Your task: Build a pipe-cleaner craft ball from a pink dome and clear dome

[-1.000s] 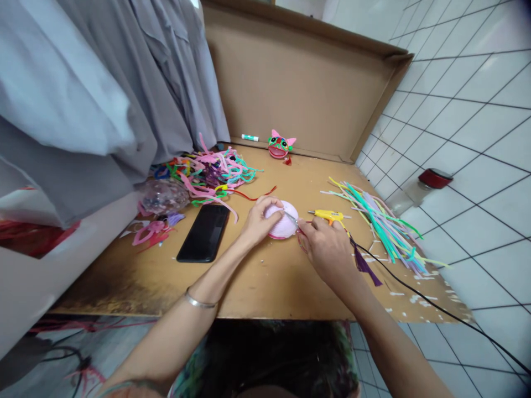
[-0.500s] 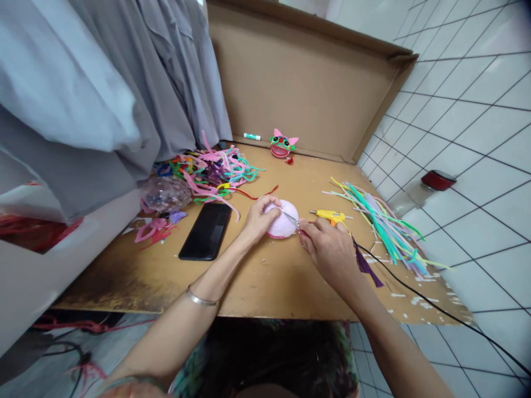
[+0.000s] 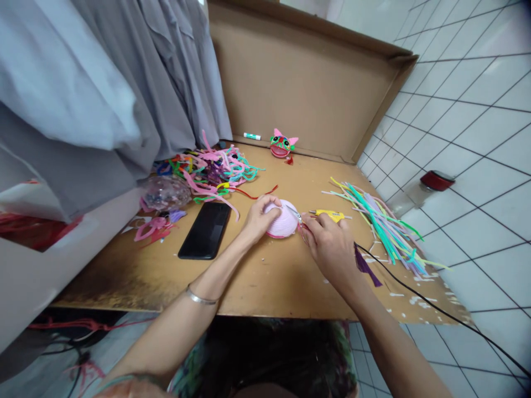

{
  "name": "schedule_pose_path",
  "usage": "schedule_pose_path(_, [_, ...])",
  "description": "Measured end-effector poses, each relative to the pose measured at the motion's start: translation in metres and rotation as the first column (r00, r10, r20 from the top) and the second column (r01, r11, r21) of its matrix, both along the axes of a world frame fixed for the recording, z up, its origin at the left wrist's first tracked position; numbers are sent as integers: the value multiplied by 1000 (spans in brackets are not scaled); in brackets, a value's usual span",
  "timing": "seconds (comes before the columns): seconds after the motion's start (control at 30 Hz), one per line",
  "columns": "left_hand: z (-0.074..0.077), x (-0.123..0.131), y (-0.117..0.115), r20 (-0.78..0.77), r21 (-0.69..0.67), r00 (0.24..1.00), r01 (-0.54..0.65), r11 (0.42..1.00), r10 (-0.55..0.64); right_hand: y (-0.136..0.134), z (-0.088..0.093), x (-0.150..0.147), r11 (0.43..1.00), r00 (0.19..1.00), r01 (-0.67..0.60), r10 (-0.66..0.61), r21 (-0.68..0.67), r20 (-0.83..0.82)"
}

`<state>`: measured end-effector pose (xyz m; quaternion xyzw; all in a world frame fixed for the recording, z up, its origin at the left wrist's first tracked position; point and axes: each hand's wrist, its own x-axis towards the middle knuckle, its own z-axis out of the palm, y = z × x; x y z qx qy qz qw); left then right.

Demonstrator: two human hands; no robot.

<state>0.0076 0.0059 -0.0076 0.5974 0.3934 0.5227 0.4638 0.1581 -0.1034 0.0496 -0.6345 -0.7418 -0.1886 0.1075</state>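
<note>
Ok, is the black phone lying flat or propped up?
Flat: the phone rests along the tabletop, its broad dark face turned up and no prop visible.

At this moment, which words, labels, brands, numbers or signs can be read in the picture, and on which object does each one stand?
Readable text: none.
White-and-green tube: green marking, too small to read.
Yellow glue gun: partly hidden by the right hand; no lettering can be made out.
Black phone: no text can be made out.
</note>
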Motion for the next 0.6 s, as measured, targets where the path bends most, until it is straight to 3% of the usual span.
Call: schedule_pose_path(0.6, [1, 0, -1, 34, 7, 998, 62, 998, -62, 3, -1, 0, 999, 998, 13, -10, -44, 64])
